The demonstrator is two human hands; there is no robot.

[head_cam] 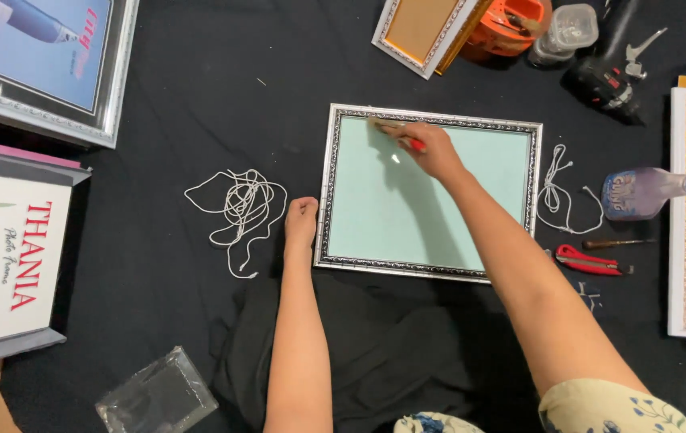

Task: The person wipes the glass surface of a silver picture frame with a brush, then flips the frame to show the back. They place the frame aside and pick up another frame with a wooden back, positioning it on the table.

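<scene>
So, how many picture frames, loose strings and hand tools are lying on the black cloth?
Picture frames: 5 (silver frame under the right hand, two at the left, one at the top, one at the right edge)
Strings: 2
Tools: 3 (scissors, drill, brush)
Total: 10

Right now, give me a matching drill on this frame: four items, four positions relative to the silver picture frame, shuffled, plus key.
Items:
1. tangled white string
2. spray bottle
3. red-handled scissors
4. left hand

Positions relative to the silver picture frame:
A. fist resting against its left edge
B. loose on the black cloth, well off to the left
C. lying on its side, off to the right
D. just off its lower right corner

Pairs: 1-B, 2-C, 3-D, 4-A

The right hand works a small brush near the frame's top left corner.
</scene>
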